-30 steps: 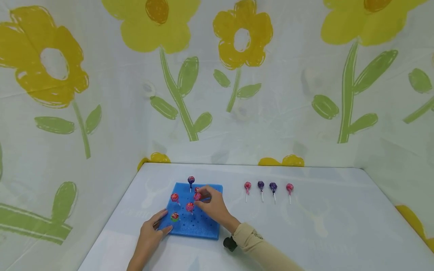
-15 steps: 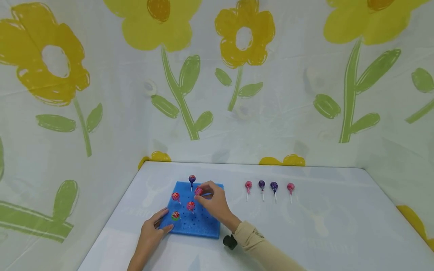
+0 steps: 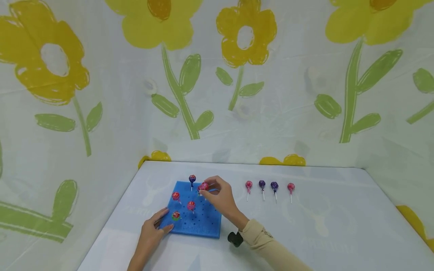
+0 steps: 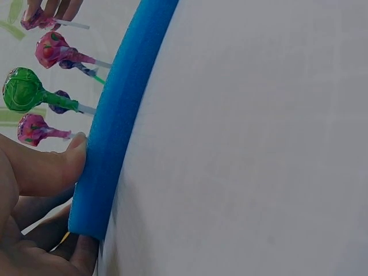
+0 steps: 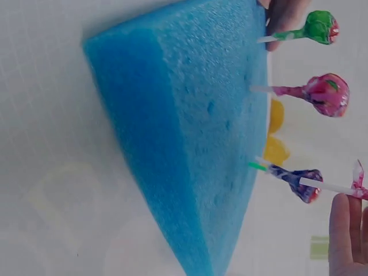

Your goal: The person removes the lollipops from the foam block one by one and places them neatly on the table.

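My left hand (image 3: 152, 229) grips the left edge of a blue foam block (image 3: 203, 230); in the left wrist view the thumb presses its top face and the fingers lie against its edge. My right hand (image 3: 222, 197) pinches a pink-wrapped lollipop (image 3: 204, 186) above the block's back part. Its white stick (image 5: 326, 186) shows free of the foam in the right wrist view, in front of a purple lollipop (image 5: 303, 181) standing in the block. Other lollipops stand in the foam: a purple one (image 3: 192, 178), two pink ones (image 3: 176, 196) and a green one (image 3: 176, 215).
Several lollipops lie in a row on the white table to the right: pink (image 3: 249, 184), purple (image 3: 262, 183), purple (image 3: 274, 185) and pink (image 3: 291, 186). A dark device (image 3: 235, 239) sits at the right wrist. Flowered cloth walls (image 3: 278, 131) surround the table.
The right hand has moved up and to the right with the pink lollipop, away from the middle of the block. The left hand stays at the block's edge.
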Demonstrator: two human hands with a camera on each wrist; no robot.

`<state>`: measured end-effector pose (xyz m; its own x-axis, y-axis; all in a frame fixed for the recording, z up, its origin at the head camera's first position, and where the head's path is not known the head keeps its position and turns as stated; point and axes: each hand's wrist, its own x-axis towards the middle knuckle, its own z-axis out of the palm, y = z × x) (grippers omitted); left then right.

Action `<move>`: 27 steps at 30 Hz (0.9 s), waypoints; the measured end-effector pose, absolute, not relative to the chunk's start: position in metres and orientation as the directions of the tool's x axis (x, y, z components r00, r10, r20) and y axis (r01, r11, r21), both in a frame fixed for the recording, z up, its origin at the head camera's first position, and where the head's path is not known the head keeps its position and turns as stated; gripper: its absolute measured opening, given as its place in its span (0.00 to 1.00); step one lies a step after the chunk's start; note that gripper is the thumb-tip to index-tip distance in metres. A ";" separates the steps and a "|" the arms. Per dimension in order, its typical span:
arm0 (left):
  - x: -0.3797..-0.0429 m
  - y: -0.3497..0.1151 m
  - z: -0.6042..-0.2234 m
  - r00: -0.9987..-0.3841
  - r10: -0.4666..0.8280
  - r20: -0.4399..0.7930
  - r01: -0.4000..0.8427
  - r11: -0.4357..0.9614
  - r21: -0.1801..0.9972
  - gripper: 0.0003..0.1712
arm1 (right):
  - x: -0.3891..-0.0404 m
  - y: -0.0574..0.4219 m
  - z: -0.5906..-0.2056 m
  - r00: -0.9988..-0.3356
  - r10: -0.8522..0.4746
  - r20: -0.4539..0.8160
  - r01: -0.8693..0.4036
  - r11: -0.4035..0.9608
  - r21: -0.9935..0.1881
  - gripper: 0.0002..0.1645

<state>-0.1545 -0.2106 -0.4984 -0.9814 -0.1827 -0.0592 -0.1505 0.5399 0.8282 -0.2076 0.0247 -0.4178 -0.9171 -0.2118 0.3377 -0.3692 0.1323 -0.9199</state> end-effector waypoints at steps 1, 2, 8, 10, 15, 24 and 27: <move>-0.154 -0.210 -0.499 -0.981 -0.184 -0.059 -0.152 0.540 0.828 0.33 | -0.208 0.026 -0.417 -0.919 -0.206 0.336 -0.367 0.132 -0.921 0.17; -0.154 -0.210 -0.499 -0.981 -0.184 -0.060 -0.152 0.539 0.829 0.33 | -0.208 0.028 -0.416 -0.920 -0.202 0.337 -0.366 0.130 -0.921 0.17; -0.153 -0.209 -0.497 -0.982 -0.181 -0.061 -0.150 0.532 0.834 0.33 | -0.211 0.040 -0.413 -0.921 -0.183 0.343 -0.368 0.127 -0.921 0.18; -0.153 -0.209 -0.497 -0.981 -0.184 -0.066 -0.155 0.527 0.836 0.33 | -0.212 0.044 -0.412 -0.923 -0.179 0.340 -0.366 0.138 -0.920 0.18; -0.153 -0.210 -0.497 -0.980 -0.186 -0.076 -0.164 0.520 0.838 0.33 | -0.213 0.052 -0.413 -0.928 -0.172 0.330 -0.355 0.143 -0.924 0.16; -0.153 -0.210 -0.497 -0.978 -0.190 -0.088 -0.178 0.532 0.827 0.33 | -0.214 0.069 -0.409 -0.923 -0.177 0.342 -0.366 0.130 -0.921 0.17; -0.154 -0.209 -0.496 -0.977 -0.190 -0.097 -0.185 0.528 0.829 0.33 | -0.214 0.076 -0.406 -0.925 -0.169 0.341 -0.364 0.132 -0.922 0.17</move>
<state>-0.1538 -0.2089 -0.4963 -0.9770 -0.1899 -0.0969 -0.1849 0.5285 0.8286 -0.2140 0.0758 -0.4062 -0.9248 -0.1686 0.3411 -0.3641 0.1317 -0.9220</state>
